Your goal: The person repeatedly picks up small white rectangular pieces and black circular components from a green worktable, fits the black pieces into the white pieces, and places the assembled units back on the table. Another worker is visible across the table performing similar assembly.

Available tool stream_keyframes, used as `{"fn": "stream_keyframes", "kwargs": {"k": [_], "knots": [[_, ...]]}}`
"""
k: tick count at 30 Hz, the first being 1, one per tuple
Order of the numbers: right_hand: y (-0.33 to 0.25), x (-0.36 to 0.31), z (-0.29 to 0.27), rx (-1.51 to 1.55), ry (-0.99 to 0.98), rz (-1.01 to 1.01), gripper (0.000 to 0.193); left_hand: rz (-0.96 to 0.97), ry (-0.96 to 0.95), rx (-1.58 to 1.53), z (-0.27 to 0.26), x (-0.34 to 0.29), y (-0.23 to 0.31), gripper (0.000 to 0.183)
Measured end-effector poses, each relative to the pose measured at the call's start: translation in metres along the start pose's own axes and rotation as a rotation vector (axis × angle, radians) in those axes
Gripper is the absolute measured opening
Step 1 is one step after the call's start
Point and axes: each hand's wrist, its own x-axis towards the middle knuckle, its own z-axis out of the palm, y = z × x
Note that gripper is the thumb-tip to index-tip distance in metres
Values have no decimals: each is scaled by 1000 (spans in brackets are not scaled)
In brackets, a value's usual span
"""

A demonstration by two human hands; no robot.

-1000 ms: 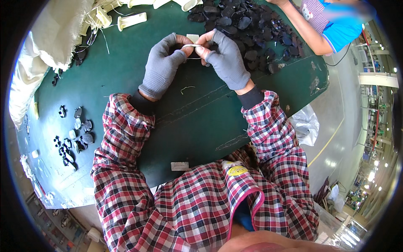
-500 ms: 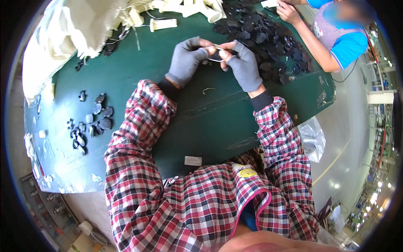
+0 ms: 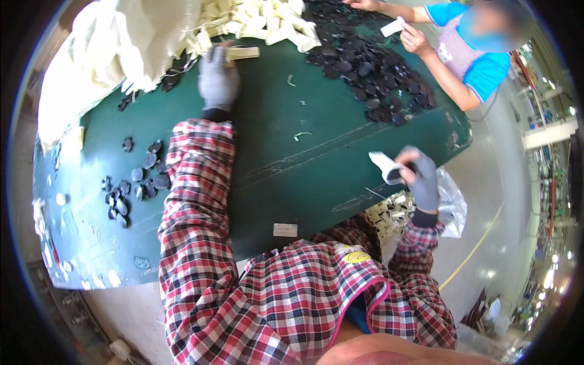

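Observation:
My right hand (image 3: pixel 424 182), in a grey fingerless glove, is closed on a short cream tube (image 3: pixel 383 164) with a dark end, held over the table's near right edge. My left hand (image 3: pixel 219 79), gloved the same way, reaches to the far side of the table. Its blurred fingertips are at the left end of another cream tube (image 3: pixel 244 53) lying flat; whether they grip it cannot be made out. Beyond lies a heap of cream tubes (image 3: pixel 261 21). To the right of the left hand spreads a big pile of black discs (image 3: pixel 377 73).
A co-worker's hand (image 3: pixel 415 40) holds a cream piece at the far right. A white sack (image 3: pixel 91 67) slumps at the far left. Several loose black discs (image 3: pixel 139 174) lie left of my left arm. Cream pieces (image 3: pixel 392 213) sit below the table edge, beside a clear plastic bag (image 3: pixel 451 201).
My hands were together over the middle of the table on a small piece. The left has gone away to the far left; the right has come near and right with a cream tube.

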Motion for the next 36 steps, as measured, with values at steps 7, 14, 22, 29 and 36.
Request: {"fn": "stream_keyframes", "kwargs": {"k": [7, 14, 22, 29, 36], "knots": [[3, -56, -55, -440, 499, 20, 14, 17, -244, 57, 14, 10, -23, 48], [22, 128, 24, -668, 390, -321, 16, 72, -374, -89, -3, -35, 60, 49], [9, 180, 49, -1197, 104, 14, 30, -27, -545, -238, -30, -62, 103, 41], [3, 210, 59, -1210, 273, 41, 34, -77, -534, -339, -22, -61, 113, 17], [14, 195, 69, -530, 245, -189, 18, -325, -434, -788, -19, -64, 101, 13]]}}
